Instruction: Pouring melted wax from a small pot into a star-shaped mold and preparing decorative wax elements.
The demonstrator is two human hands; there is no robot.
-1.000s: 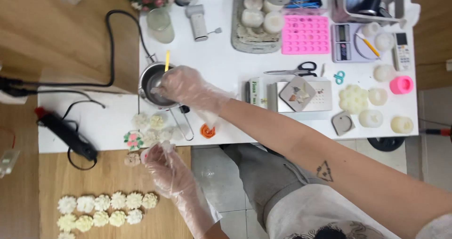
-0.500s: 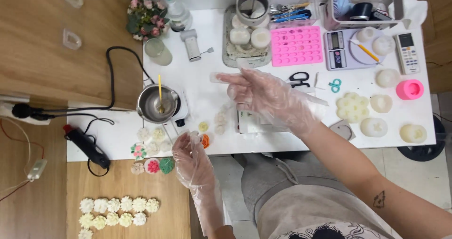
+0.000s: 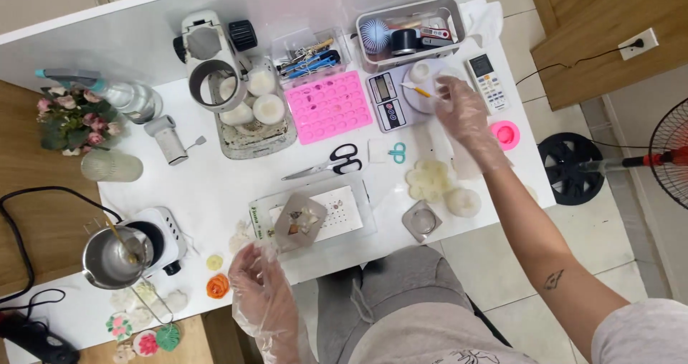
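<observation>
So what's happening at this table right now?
A seated person in thin clear plastic gloves works at a cluttered white table. The right hand reaches over the small digital scale, by a yellow-handled stick lying on it. The left hand hovers at the near edge, beside a small orange flower-shaped piece. A steel pot sits on a small white hotplate.

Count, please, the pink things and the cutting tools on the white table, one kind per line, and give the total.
Pink silicone mould tray: 1
Small round pink mould: 1
Black-handled scissors: 1
Small teal-handled scissors: 1
Total: 4
The right hand is over the scale beside the round pink mould; the left hand is at the table's near edge.
</observation>
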